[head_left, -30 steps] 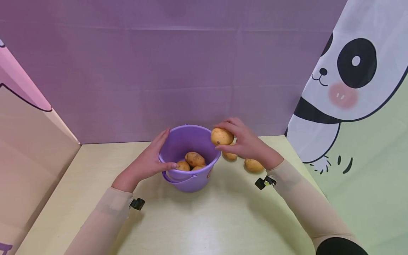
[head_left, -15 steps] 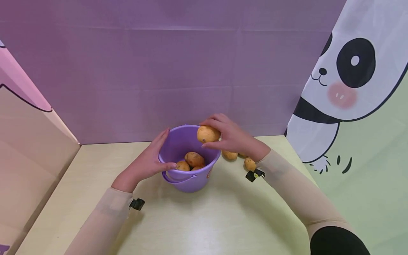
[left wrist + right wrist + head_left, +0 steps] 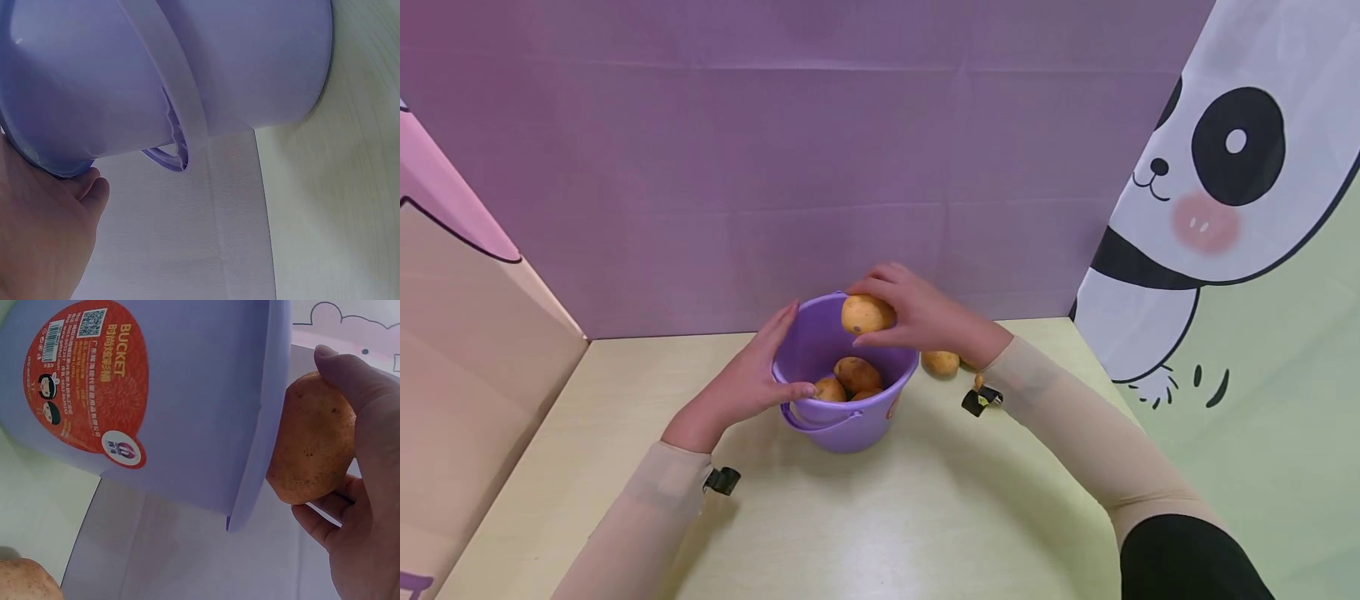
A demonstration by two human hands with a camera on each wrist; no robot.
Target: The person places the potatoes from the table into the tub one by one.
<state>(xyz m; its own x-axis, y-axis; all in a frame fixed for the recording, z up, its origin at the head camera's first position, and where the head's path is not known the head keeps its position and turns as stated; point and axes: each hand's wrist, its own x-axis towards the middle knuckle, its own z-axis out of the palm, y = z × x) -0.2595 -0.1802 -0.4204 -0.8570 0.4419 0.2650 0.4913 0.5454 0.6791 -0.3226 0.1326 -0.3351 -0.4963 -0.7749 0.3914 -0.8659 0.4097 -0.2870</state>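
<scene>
A purple bucket stands on the table, its handle hanging down the front. Several potatoes lie inside it, one browner potato on top. My left hand holds the bucket's left side at the rim, thumb at the front edge. In the left wrist view that hand shows at the rim. Between thumb and fingers, my right hand grips a yellow potato over the far right part of the bucket's opening. The right wrist view shows the same potato just past the rim.
Right of the bucket, another potato lies on the pale table, with more partly hidden behind my right wrist. A purple cloth wall rises right behind the table. A panda-print cloth hangs at the right.
My right hand has carried the potato leftward, from beside the bucket's right rim to over its opening. The left hand and the bucket have stayed in place.
</scene>
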